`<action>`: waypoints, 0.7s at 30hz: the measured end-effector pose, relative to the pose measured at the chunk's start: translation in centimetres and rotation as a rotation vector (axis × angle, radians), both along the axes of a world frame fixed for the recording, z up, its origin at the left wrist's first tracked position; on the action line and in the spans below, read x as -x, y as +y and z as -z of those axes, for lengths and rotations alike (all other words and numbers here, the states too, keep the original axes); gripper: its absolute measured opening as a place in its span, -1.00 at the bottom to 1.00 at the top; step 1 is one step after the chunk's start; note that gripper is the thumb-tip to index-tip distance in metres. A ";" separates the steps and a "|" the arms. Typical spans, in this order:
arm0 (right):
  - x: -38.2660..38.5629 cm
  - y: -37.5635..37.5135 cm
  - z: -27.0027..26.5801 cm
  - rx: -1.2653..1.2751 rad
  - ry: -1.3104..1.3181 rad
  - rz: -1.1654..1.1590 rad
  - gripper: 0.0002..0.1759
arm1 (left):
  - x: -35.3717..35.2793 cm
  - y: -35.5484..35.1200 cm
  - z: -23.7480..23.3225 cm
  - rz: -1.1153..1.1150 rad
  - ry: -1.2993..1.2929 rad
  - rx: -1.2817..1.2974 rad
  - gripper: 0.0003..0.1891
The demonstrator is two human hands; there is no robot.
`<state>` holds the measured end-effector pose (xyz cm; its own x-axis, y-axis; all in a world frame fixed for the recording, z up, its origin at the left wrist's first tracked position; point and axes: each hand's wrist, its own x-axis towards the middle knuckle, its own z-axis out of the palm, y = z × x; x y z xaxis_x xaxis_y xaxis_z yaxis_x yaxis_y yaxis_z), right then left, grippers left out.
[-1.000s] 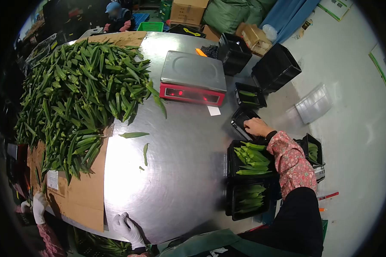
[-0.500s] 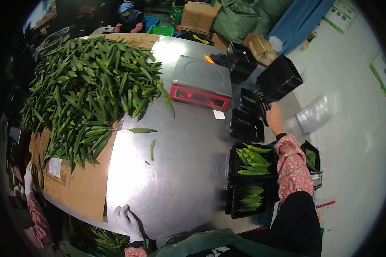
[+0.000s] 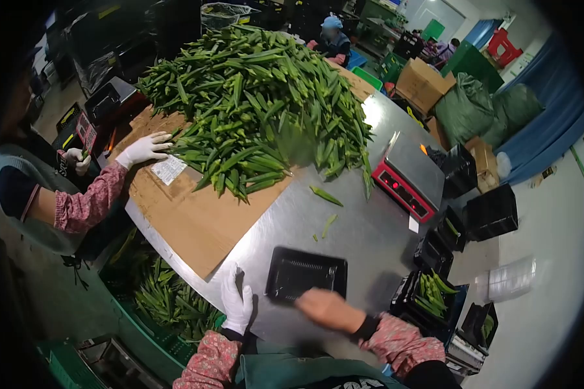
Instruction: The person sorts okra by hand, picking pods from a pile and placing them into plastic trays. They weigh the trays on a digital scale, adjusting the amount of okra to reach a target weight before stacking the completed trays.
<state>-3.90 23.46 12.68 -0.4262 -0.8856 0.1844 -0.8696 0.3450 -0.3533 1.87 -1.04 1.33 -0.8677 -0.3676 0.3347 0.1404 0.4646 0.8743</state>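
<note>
Black tray (image 3: 298, 273) of glossy plastic, rectangular with rounded corners, a raised rim and sloping walls; a row of fine pale ridges shows along its inside, and light glints off its bottom. It sits on the steel table (image 3: 363, 249), on the wearer's side of the scale (image 3: 416, 170) and to its left.

At the tray's near right corner is the right hand (image 3: 331, 310), bare and motion-blurred, its fingers loosely curled; I cannot tell whether they have hold of the rim. Farther left of the scale, at the table's near edge, the left hand (image 3: 237, 301) wears a thin white glove, fingers extended, thumb spread well away from them, gripping nothing.

The scale has a flat, dull metal plate over a red body with glowing red digits. Left of it rises a heap of okra (image 3: 253, 97): slim, tapering green pods with paler stem ends, tumbled every way over matte brown cardboard (image 3: 207, 223) marked with dark stains. A co-worker's gloved hand (image 3: 143, 150) rests by the heap's far left side from the scale. Nearer the wearer than the scale, to its right, another black tray holds bright okra pods (image 3: 433, 292).
</note>
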 end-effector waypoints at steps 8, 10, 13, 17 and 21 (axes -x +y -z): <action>4.5 -4.2 -2.8 0.040 -0.233 0.035 -0.74 | 0.9 -0.1 -1.7 0.115 0.014 0.313 -0.86; 9.2 -4.6 -2.2 -0.001 -0.112 0.151 -0.82 | 0.9 -0.4 -1.7 0.090 0.025 0.296 -0.86; 17.7 -7.7 0.6 0.148 -0.050 0.431 -0.81 | 0.9 -0.1 -1.4 0.036 0.025 0.303 -0.83; 25.2 -15.4 2.4 0.234 0.225 0.579 -0.75 | 1.3 -0.1 -1.7 0.013 -0.005 0.315 -0.82; 26.4 -17.5 6.0 0.156 0.420 0.689 -0.64 | 1.5 -0.4 -2.3 0.049 -0.031 0.272 -0.85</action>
<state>-30.28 5.98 6.65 -0.7334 -0.4016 0.5485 -0.5510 0.8237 -0.1337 0.34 -1.44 3.63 -0.8934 -0.2252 0.3886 0.1439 0.6761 0.7226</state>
